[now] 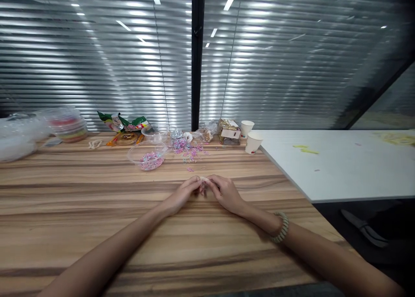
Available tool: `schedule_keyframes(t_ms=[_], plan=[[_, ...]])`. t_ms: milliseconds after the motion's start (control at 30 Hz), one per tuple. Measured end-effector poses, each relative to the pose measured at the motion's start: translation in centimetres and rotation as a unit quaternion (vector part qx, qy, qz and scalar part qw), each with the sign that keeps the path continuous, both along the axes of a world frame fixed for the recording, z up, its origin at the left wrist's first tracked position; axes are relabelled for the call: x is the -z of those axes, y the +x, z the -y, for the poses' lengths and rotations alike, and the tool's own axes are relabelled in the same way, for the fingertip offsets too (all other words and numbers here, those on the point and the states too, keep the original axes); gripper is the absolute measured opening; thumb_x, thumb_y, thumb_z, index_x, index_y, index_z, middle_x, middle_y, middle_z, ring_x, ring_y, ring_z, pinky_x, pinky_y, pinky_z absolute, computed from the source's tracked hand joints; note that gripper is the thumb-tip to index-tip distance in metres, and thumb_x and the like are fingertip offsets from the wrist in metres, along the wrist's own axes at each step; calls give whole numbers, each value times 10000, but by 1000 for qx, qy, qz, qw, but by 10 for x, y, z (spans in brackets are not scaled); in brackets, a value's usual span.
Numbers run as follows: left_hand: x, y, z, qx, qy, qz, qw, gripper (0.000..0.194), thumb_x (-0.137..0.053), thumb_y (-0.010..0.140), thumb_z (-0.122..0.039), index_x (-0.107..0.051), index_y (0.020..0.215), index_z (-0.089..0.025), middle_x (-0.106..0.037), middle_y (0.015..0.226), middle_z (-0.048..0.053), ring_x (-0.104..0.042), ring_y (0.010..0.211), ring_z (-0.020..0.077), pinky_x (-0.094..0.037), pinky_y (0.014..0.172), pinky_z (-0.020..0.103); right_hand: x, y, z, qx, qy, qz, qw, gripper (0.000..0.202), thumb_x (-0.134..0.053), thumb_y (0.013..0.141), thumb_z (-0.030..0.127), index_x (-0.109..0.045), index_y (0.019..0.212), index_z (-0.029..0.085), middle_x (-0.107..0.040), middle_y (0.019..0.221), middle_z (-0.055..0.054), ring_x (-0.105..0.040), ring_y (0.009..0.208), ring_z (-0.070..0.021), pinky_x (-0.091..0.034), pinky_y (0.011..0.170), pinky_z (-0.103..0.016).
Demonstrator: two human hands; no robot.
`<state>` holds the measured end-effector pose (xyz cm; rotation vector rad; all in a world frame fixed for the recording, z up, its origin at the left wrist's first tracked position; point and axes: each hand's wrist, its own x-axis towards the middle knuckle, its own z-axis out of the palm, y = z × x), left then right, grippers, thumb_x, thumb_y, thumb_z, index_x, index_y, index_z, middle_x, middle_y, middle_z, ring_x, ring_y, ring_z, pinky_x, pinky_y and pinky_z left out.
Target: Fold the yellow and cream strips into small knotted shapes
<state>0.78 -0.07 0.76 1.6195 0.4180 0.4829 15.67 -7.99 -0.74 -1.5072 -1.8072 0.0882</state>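
My left hand point(183, 195) and my right hand point(226, 194) meet over the wooden table point(181, 245). Their closed fingertips pinch a small pale thing point(203, 179) between them, too small to name. Beyond my hands lies a loose pile of pink, purple and blue small pieces point(182, 145), some scattered toward me. To its left, a clear plastic bowl point(132, 155) holds more such pieces. A braided bracelet circles my right wrist.
Two paper cups point(253, 142) and a small box point(230, 132) stand at the back. Further left are snack packets point(138, 123), a pale cord point(95, 144), stacked plastic tubs point(66, 126) and plastic bags point(16, 137). A white table point(343, 171) with yellow strips adjoins; a person's shoe shows below.
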Motion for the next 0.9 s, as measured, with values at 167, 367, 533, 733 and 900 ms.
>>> schedule_keyframes(t_ms=[167, 367, 533, 733, 900], plan=[[6, 1, -4, -19, -147, 15, 989, 209, -462, 756, -301, -491, 624, -141, -474, 630, 6, -466, 631, 119, -381, 644, 246, -3, -1, 1, -62, 30, 22, 997, 195, -364, 875, 166, -550, 935, 166, -621, 844, -52, -560, 775, -146, -421, 690, -244], [-1, 1, -1, 20, -233, 56, 971, 169, -524, 705, -284, -523, 630, -132, -492, 615, 10, -498, 641, 137, -421, 717, 306, -2, 0, 0, -75, 56, 60, 994, 198, -348, 883, 176, -544, 903, 163, -605, 801, -51, -550, 731, -138, -424, 651, -234], [-1, 2, -2, -4, -221, 60, 973, 172, -561, 681, -264, -515, 587, -128, -435, 577, -17, -419, 563, 97, -452, 692, 309, 1, -1, 0, -70, 63, 116, 989, 194, -341, 882, 166, -533, 911, 160, -599, 788, -48, -545, 702, -141, -416, 623, -232], [6, 1, -6, -8, -187, 38, 982, 207, -564, 701, -309, -496, 616, -133, -401, 555, -50, -409, 524, 72, -454, 698, 301, 0, 2, 0, -82, 89, 194, 974, 179, -353, 879, 164, -530, 904, 162, -608, 779, -44, -551, 700, -145, -404, 616, -233], [8, -1, -5, -37, -34, -35, 998, 266, -482, 764, -409, -469, 695, -152, -479, 569, -40, -525, 542, 103, -393, 564, 222, 0, 2, 0, -75, 89, 242, 963, 184, -358, 870, 131, -537, 902, 158, -611, 776, -50, -554, 720, -147, -397, 644, -238]])
